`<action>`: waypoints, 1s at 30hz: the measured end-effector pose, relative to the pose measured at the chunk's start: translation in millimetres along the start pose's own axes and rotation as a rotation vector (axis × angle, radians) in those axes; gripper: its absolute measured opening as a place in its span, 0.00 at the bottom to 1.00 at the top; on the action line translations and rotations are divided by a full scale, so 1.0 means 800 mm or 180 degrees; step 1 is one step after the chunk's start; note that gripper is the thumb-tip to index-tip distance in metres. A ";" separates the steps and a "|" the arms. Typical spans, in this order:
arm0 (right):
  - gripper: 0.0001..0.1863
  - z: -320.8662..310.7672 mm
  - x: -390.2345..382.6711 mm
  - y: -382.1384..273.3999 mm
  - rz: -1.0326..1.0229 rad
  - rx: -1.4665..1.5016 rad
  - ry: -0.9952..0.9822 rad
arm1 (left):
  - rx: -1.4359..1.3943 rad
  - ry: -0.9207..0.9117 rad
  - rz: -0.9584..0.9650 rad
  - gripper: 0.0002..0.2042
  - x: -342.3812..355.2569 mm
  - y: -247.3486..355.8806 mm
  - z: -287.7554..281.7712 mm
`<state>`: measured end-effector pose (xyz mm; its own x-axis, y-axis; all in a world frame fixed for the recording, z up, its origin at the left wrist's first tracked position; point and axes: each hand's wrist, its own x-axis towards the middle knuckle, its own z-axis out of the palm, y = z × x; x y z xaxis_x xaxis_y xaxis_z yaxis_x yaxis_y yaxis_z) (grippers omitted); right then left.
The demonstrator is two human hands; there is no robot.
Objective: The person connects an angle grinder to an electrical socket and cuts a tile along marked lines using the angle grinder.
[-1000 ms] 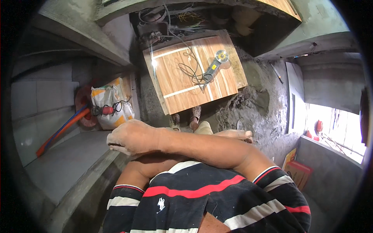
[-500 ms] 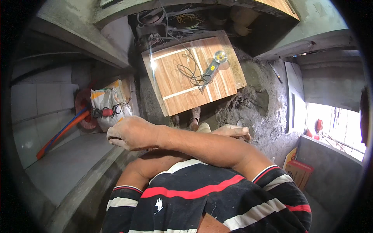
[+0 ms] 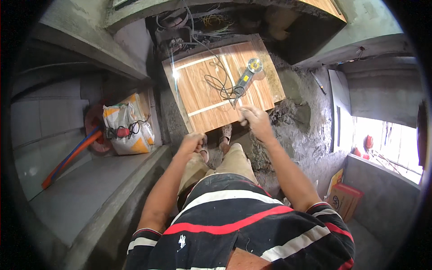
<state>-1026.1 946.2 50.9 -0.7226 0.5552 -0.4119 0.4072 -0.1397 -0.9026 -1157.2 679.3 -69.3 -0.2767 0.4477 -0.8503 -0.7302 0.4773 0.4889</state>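
Observation:
My left hand [image 3: 192,143] is closed in a loose fist beside the near left corner of a wood-patterned tile [image 3: 202,90]. Nothing shows between its fingers. Over the tile's near edge, my right hand [image 3: 255,122] has its fingers curled in, slightly blurred, with nothing visible in them. An angle grinder [image 3: 245,81] with a yellow-centred disc lies on the tile, its black cord [image 3: 216,85] looped to the left. Both hands are apart from the grinder. Pale strips run across the tile's surface.
At left, a white and orange sack [image 3: 128,130] carries a red plug with black cord. An orange and blue hose [image 3: 72,157] leans nearby. Wet mortar [image 3: 288,121] covers floor right of the tile. A red-topped carton [image 3: 346,200] stands at lower right, below a bright window opening.
My forearms were crossed before my body and are now apart. My right hand has swung from far left to right; my left hand has returned left, its stretched fingers now curled.

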 end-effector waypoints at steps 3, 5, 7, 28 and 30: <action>0.16 -0.044 -0.028 0.076 0.0603 -0.0213 0.0321 | -0.0001 0.0545 -0.0220 0.10 0.031 -0.052 -0.075; 0.14 -0.057 -0.062 0.132 0.0716 -0.0609 0.0531 | 0.0160 0.0726 -0.0291 0.09 0.043 -0.079 -0.105; 0.12 -0.067 -0.103 0.185 0.0686 -0.1328 0.0552 | 0.0334 0.0891 -0.0378 0.09 0.050 -0.101 -0.121; 0.17 -0.038 -0.207 0.298 0.0891 -0.2280 -0.0467 | 0.2202 0.0527 0.0332 0.08 0.075 -0.133 -0.181; 0.18 -0.032 -0.201 0.291 0.0957 -0.2051 -0.0414 | 0.2505 0.0591 0.0499 0.10 0.079 -0.129 -0.181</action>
<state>-800.8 845.5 -90.0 -0.5719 0.4610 -0.6785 0.8183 0.2626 -0.5113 -1189.9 548.8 -201.9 -0.4883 0.4537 -0.7455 -0.0422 0.8410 0.5395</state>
